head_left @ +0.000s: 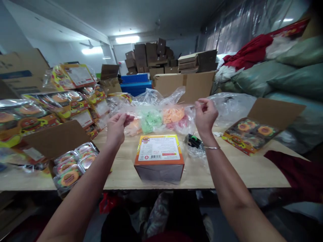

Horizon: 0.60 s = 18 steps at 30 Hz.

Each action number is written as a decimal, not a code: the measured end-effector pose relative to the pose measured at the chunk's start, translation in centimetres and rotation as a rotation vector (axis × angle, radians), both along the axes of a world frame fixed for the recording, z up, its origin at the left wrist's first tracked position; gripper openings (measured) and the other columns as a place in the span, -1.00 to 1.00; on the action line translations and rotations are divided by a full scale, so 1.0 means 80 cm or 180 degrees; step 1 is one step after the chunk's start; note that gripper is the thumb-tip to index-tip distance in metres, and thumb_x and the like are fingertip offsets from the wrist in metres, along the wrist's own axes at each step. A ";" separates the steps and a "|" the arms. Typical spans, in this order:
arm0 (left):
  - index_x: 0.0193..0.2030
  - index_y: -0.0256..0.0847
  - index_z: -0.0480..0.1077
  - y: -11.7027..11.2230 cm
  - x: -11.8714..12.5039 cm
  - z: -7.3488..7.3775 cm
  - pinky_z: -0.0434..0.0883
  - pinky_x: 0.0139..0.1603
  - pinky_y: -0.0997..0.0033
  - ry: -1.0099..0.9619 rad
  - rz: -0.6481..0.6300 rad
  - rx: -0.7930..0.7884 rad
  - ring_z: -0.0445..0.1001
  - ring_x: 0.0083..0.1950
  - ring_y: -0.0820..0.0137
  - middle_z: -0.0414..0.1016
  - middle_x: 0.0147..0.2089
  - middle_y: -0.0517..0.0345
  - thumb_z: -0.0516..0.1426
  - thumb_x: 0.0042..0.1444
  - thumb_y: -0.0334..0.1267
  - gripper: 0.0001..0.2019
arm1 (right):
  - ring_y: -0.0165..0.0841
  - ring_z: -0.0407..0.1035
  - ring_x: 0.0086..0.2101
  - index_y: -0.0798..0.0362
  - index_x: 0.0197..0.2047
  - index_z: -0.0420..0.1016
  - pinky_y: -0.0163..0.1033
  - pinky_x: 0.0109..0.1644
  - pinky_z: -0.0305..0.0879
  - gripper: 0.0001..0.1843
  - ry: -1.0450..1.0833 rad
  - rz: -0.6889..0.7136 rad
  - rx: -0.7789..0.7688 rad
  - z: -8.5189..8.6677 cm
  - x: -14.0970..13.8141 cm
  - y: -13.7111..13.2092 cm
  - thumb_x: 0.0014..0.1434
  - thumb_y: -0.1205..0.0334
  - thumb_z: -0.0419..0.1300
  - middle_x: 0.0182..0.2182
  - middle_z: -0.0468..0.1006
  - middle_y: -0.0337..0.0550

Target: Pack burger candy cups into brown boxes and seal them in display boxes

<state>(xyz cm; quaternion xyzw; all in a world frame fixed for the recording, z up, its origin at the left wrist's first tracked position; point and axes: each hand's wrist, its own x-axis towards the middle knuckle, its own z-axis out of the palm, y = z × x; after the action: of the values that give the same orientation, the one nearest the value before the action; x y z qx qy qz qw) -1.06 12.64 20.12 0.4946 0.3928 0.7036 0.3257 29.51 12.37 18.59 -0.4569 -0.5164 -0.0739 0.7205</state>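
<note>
My left hand (pixel 117 126) is raised above the table with thumb and fingers pinched together. At about the same height, my right hand (pixel 206 114) is curled in a pinch too. A faint see-through strip (pixel 161 107), which looks like clear tape, spans the gap between them. Below and between my hands sits a yellow and orange printed box (pixel 158 158), its white label and barcode facing up. To its right lies a black tape dispenser (pixel 194 141) with a green part, beside crumpled plastic. Behind the strip are clear bags (pixel 151 121) of green, orange and pink pieces.
An open box (pixel 73 164) of wrapped burger-shaped packs stands front left; another open box (pixel 252 134) is at right. Packed display boxes (pixel 75 104) are stacked at left. A large carton (pixel 184 84) stands behind the table. Dark red cloth (pixel 290 171) hangs over the right edge.
</note>
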 end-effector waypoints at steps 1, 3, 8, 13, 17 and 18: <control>-0.43 -0.29 0.47 -0.003 0.003 0.003 0.38 -0.35 0.56 -0.0012 -0.0067 -0.0076 0.54 -0.38 0.45 0.60 -0.41 0.06 0.29 -0.11 -0.10 -0.73 | -0.25 0.36 -0.26 0.05 -0.15 0.49 -0.11 -0.12 0.31 -0.75 -0.0235 -0.0241 0.0210 0.010 -0.019 -0.015 0.30 0.07 0.10 -0.34 0.44 -0.12; -0.42 -0.29 0.49 -0.006 0.011 0.005 0.37 -0.36 0.55 -0.0023 -0.0114 -0.0129 0.52 -0.40 0.45 0.59 -0.44 0.08 0.31 -0.13 -0.09 -0.72 | -0.13 0.36 -0.05 0.03 -0.01 0.47 0.04 0.07 0.26 -0.74 -0.0972 -0.0219 0.0447 0.027 -0.073 -0.046 0.33 0.14 0.08 -0.13 0.47 0.01; -0.45 -0.28 0.49 -0.014 0.011 0.009 0.34 -0.38 0.53 0.0223 -0.0303 0.0215 0.44 -0.47 0.49 0.52 -0.51 0.17 0.35 -0.18 -0.14 -0.75 | -0.11 0.35 0.01 0.07 0.05 0.47 0.02 0.15 0.17 -0.73 -0.2223 0.0847 0.0033 0.049 -0.193 -0.045 0.28 0.30 0.17 -0.05 0.52 0.03; -0.26 -0.17 0.46 -0.031 -0.027 0.022 0.38 -0.29 0.54 -0.0432 0.0234 0.0645 0.51 -0.31 0.47 0.56 -0.32 0.20 0.36 -0.17 -0.12 -0.67 | -0.35 0.38 -0.35 0.07 -0.31 0.48 -0.27 -0.23 0.19 -0.80 -0.1695 0.1779 -0.0614 0.056 -0.191 0.009 0.33 0.31 0.08 -0.39 0.53 -0.20; -0.03 -0.11 0.47 -0.043 -0.022 0.002 0.44 -0.08 0.40 0.0061 -0.0284 0.0136 0.49 0.08 0.25 0.52 0.11 0.03 0.45 -0.35 -0.16 -0.37 | -0.40 0.33 -0.42 0.06 -0.38 0.45 -0.31 -0.30 0.14 -0.82 -0.1400 0.2175 -0.0506 0.051 -0.183 0.008 0.28 0.26 0.14 -0.48 0.48 -0.27; -0.03 -0.15 0.49 -0.044 -0.015 -0.005 0.44 -0.03 0.34 0.0344 -0.0435 -0.0057 0.48 0.12 0.18 0.52 0.12 -0.03 0.45 -0.35 -0.15 -0.37 | -0.41 0.32 -0.43 0.06 -0.38 0.44 -0.32 -0.31 0.14 -0.82 -0.1373 0.2270 -0.0489 0.050 -0.184 0.006 0.27 0.25 0.16 -0.49 0.48 -0.28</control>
<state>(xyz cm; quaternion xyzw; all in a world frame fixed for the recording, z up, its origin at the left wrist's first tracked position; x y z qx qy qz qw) -2.25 9.10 19.69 0.5546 0.3814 0.6484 0.3557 14.82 12.88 22.56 -0.2761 -0.7851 0.1248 0.5403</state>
